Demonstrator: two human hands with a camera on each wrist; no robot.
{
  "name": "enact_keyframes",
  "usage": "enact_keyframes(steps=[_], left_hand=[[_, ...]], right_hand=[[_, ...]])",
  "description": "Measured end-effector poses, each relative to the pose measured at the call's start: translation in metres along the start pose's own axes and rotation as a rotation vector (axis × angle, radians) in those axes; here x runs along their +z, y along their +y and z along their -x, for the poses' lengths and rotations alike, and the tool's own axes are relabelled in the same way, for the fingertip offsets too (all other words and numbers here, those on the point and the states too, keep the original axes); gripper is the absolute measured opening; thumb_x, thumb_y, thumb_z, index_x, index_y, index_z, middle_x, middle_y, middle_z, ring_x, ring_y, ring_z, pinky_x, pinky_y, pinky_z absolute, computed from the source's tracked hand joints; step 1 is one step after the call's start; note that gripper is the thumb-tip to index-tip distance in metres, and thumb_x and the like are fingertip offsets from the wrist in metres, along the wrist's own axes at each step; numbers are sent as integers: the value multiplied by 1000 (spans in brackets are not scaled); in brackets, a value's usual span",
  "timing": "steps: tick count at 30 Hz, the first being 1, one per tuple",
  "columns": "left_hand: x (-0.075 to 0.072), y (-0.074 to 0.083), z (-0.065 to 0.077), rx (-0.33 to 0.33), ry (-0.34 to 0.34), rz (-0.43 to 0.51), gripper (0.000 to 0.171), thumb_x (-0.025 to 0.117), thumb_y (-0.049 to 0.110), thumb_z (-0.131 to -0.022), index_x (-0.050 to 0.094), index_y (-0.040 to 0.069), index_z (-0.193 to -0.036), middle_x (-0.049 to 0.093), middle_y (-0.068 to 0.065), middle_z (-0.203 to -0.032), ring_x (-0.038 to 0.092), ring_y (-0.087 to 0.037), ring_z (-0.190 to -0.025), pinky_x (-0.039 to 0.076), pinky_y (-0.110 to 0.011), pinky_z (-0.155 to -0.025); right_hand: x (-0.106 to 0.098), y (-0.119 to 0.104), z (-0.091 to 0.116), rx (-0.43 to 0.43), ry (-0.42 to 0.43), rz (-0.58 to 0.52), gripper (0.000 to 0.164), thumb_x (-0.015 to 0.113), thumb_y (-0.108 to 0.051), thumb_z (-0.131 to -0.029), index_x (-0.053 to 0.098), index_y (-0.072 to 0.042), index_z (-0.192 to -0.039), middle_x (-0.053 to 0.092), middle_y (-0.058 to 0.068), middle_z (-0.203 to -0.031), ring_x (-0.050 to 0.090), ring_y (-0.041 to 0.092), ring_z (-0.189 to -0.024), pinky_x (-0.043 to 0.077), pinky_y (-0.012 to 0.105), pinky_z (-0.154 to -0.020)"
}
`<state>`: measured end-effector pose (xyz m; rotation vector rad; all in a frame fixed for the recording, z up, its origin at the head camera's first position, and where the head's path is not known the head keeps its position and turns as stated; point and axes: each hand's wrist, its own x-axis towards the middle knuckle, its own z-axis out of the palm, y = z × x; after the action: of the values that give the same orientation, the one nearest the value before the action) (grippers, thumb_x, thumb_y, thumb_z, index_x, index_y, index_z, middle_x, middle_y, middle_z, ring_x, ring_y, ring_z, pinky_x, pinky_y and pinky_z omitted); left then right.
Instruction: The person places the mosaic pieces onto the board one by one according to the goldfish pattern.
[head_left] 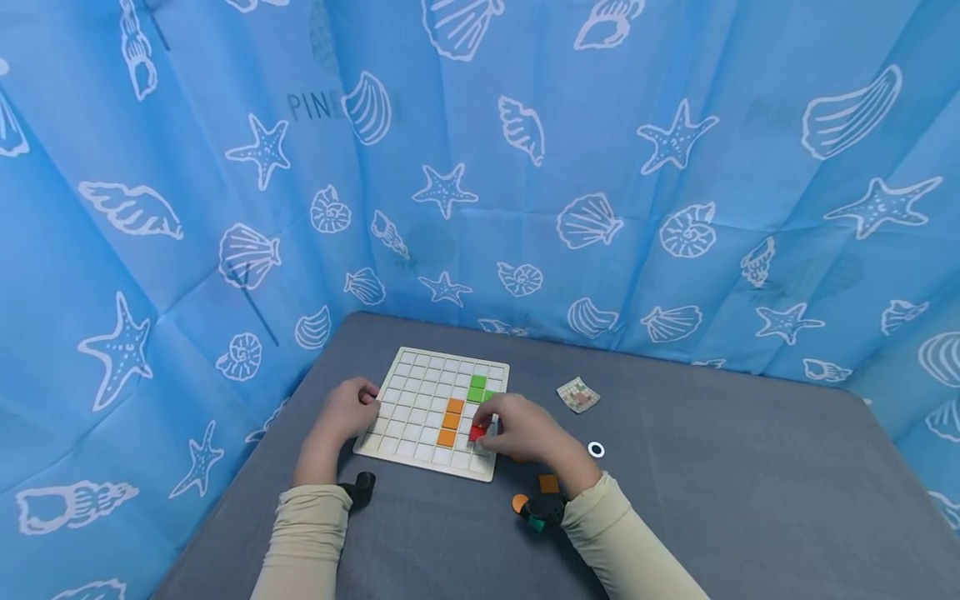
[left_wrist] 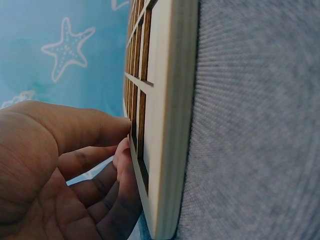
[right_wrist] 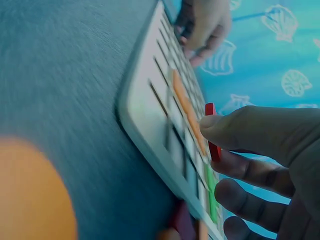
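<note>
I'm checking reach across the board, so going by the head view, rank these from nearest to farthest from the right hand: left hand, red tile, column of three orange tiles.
From the right hand:
1. The red tile, pinched by that hand.
2. The column of three orange tiles, on the board, just left.
3. The left hand, at the board's left edge.

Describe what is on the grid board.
The board holds orange tiles and green tiles; the right hand, pinching a red tile, hides whatever lies beneath in the head view.
</note>
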<state>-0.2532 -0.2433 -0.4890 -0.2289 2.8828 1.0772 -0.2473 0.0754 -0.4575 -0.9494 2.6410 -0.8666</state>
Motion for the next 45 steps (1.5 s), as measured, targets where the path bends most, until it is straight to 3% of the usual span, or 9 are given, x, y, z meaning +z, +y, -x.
enact_keyframes(steps=[8,30,37,45], left_hand=[[0,1,1,18,3,12,30,59,12,-101,67,-2,-126,67,-18,-108,62,-29,-92,52,-48,-83],[-1,1,0,13,0,16,29,59,12,-101,67,-2,-125,67,-18,-108,63,-29,-92,52,-47,-82],[-2,0,1,19,-3,24,29,59,12,-102,67,-2,-125,67,-17,-108,62,-29,-92,52,-48,-83],[-2,-2,-1,10,-14,20,29,59,13,-101,67,-1,-126,67,-17,-109,62,-29,-93,53,-48,-83]], right_hand=[[15,-3,-11,-8,-28,47,11,82,-20,-94,80,-15,-103,74,-1,-100,56,10,-76,48,29,-66],[17,-6,-14,9,-35,27,12,82,-20,-93,80,-17,-103,74,-1,-103,59,9,-81,51,33,-72],[4,-2,-10,30,8,12,16,80,-16,-94,79,-11,-109,73,3,-106,60,14,-83,53,38,-74],[-22,21,6,102,60,-59,16,77,-17,-97,78,-9,-111,71,7,-107,60,15,-79,52,32,-68]])
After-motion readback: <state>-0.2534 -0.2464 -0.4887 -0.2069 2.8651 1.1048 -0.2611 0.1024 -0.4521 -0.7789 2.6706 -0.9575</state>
